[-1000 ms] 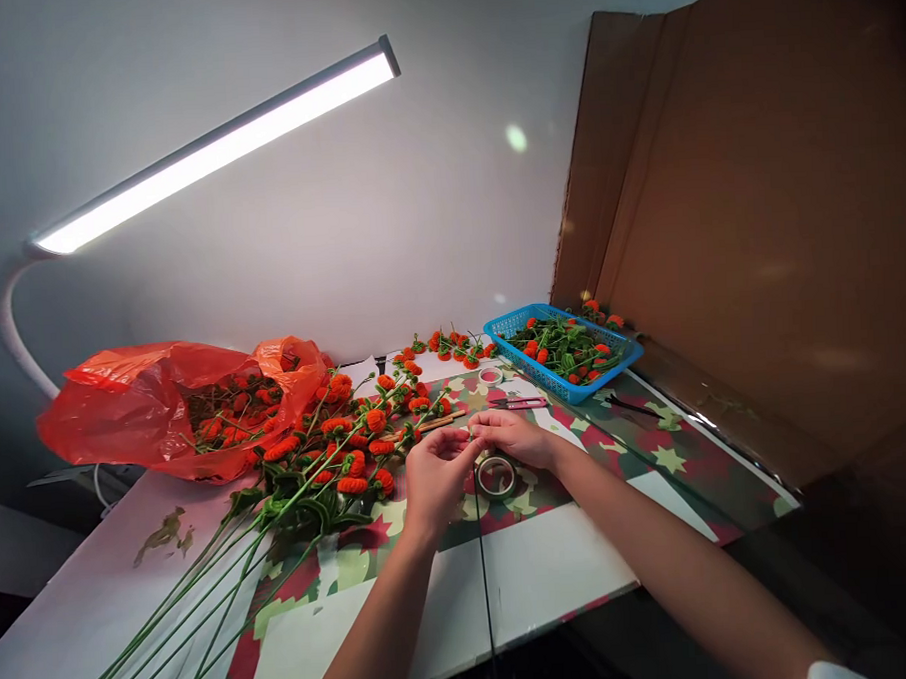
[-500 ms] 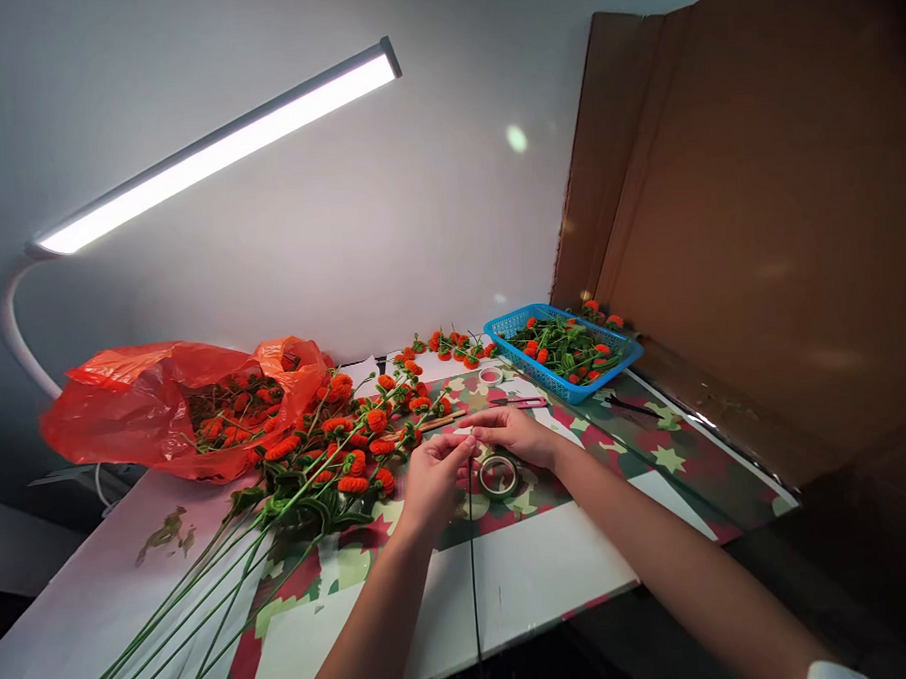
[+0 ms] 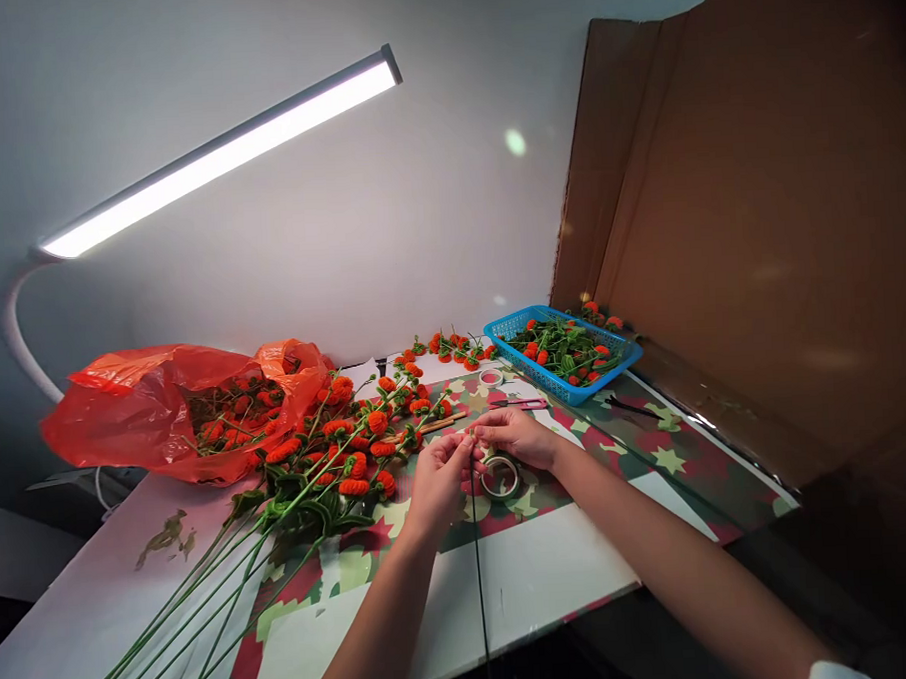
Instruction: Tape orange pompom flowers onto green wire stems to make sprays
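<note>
My left hand [image 3: 444, 477] is closed, thumb and forefinger pinching the upper end of a thin dark stem [image 3: 479, 569]. From there the stem hangs straight down past the table's front edge. My right hand [image 3: 518, 437] meets it at the fingertips, also in a pinch; what lies between those fingers is too small to make out. Just below the right hand sits a roll of tape [image 3: 514, 477], partly covered by the fingers. Left of my hands lies a bunch of orange fuzzy flowers [image 3: 353, 464] on long green stems.
An orange plastic bag [image 3: 126, 414] full of flowers stands at the left. A blue basket [image 3: 567, 390] holds more at the back right. Pink-handled snips [image 3: 527, 404], wooden sticks [image 3: 442, 422] and a second tape roll [image 3: 491, 377] lie behind my hands. A lamp [image 3: 227, 154] hangs above; cardboard [image 3: 755, 216] walls the right.
The stem's lower end has swung slightly to the right. My fingers have shifted a little at its top, both hands staying together in nearly the same place.
</note>
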Action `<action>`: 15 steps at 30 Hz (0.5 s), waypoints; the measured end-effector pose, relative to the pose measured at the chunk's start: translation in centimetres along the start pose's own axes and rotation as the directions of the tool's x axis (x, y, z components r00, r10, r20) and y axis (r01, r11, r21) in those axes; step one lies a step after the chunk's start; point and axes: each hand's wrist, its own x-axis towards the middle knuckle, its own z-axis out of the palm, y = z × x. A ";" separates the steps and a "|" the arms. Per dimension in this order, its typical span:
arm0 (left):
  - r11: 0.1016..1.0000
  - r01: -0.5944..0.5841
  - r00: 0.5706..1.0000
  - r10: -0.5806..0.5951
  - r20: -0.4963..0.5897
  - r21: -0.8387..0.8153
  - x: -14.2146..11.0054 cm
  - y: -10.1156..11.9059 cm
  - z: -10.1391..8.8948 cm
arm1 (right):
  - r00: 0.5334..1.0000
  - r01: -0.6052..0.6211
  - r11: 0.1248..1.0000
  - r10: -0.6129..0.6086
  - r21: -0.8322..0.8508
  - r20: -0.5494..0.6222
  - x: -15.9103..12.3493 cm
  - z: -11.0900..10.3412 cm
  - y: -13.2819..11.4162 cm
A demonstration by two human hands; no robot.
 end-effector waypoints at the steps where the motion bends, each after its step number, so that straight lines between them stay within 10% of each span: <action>1: 1.000 -0.005 1.000 0.005 -0.002 0.010 0.0 -0.1 0.0 | 1.000 0.000 1.000 0.000 -0.004 0.000 -0.1 0.1 -0.1; 15: 0.923 -0.176 0.975 0.212 -0.071 0.342 -0.1 -0.6 -0.1 | 0.995 0.008 1.000 -0.008 -0.005 -0.100 0.0 0.3 0.4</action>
